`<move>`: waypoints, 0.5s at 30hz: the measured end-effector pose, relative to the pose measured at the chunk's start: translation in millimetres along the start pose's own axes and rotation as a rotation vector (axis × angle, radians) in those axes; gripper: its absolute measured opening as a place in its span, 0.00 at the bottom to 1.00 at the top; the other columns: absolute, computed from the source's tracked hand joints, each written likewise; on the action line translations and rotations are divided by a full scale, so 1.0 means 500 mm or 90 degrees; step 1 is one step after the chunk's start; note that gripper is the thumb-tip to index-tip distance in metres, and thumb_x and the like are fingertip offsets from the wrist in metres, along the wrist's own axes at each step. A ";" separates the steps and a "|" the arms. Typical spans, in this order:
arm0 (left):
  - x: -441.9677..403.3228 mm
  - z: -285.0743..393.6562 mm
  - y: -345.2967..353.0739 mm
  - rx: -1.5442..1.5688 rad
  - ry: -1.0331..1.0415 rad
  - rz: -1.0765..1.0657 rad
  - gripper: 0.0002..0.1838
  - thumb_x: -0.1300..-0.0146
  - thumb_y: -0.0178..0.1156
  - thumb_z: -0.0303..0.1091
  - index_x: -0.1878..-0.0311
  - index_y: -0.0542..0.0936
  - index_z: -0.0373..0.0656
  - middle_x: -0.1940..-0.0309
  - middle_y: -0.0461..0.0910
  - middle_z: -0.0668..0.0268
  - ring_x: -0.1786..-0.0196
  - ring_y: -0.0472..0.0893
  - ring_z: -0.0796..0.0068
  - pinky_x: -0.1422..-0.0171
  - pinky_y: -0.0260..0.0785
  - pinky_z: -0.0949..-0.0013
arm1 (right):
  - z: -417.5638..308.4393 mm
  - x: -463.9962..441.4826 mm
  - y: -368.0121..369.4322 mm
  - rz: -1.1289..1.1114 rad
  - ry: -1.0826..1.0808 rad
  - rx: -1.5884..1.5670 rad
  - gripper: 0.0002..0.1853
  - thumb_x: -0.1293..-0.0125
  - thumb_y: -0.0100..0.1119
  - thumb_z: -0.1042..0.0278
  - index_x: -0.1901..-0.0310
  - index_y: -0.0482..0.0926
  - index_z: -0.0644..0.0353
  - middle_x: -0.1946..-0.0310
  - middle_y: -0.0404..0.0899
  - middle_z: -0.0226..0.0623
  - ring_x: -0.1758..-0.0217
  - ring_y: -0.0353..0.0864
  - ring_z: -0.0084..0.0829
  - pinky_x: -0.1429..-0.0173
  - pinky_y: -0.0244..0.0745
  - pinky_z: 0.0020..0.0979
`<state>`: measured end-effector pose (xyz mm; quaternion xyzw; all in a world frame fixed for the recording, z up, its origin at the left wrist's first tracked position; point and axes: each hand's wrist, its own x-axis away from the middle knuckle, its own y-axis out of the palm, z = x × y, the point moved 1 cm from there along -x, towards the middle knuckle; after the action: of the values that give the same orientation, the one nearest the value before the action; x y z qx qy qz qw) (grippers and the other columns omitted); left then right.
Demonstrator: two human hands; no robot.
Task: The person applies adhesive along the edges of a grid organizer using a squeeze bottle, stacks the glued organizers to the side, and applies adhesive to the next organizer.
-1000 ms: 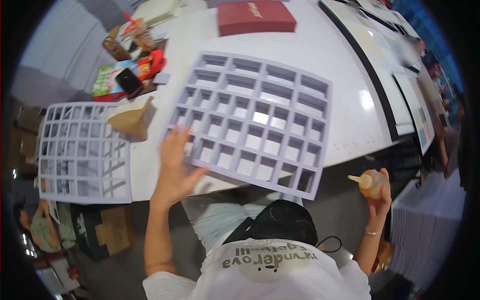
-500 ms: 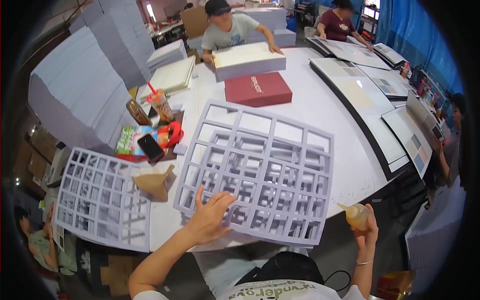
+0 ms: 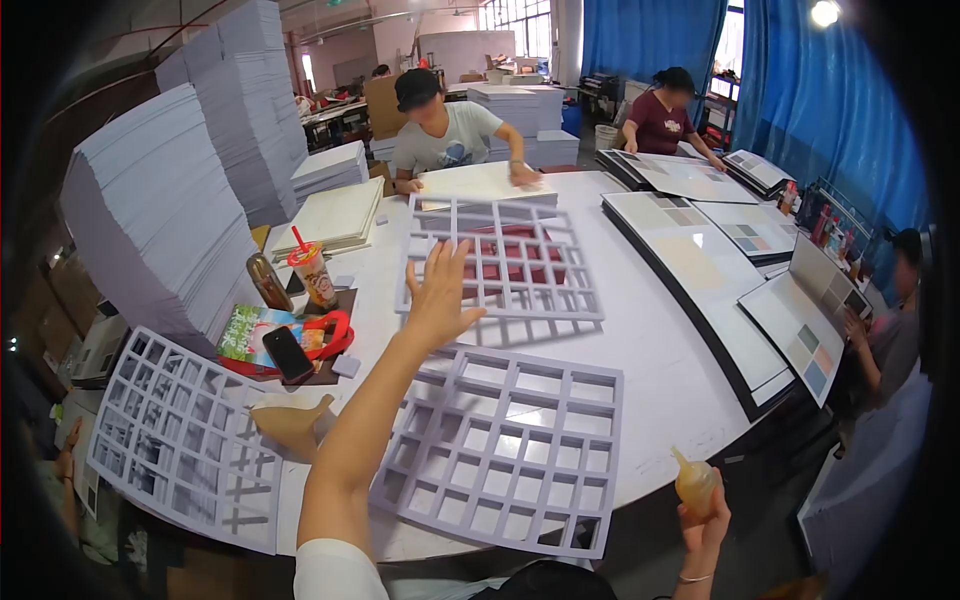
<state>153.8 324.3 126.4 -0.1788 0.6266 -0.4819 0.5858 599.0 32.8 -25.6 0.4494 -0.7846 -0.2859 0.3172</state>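
My left hand [image 3: 438,298] reaches forward over the table, its fingers spread at the left part of a white grid panel [image 3: 530,316]. That panel is slightly blurred and lies in front of the red box [image 3: 515,258], which shows through its openings. Whether the fingers touch the panel I cannot tell. Nearer to me, a second white grid panel [image 3: 613,455] lies on the white table [image 3: 660,400], partly behind my left forearm. At the lower right, my right hand [image 3: 708,532] is closed around a squeeze bottle [image 3: 696,487] of yellowish liquid, nozzle up.
Another grid panel [image 3: 213,440] lies at the left beside a tan folded piece [image 3: 290,420]. A phone [image 3: 288,354], a drink cup [image 3: 313,277] and a flask [image 3: 268,282] stand behind. Sample boards [image 3: 690,260] line the right. A person [image 3: 450,130] works across the table.
My left hand has moved forward and the upper grid panel has gone away from me toward the red box, uncovering the panel beneath. My right hand still holds the bottle, now slightly lower.
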 end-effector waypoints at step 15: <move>0.681 -0.030 -0.055 0.275 -0.615 -0.029 0.21 0.37 0.61 0.30 0.42 0.76 0.31 0.49 0.79 0.54 0.51 0.78 0.66 0.47 0.70 0.66 | 0.024 -0.089 0.200 -0.037 -0.120 0.226 0.22 0.35 0.63 0.68 0.41 0.69 0.61 0.52 0.77 0.42 0.54 0.84 0.35 0.60 0.85 0.35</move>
<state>45.8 48.7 -45.0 -0.2693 0.1680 -0.4752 0.8206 555.3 117.6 29.4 0.4922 -0.8354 -0.1933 0.1499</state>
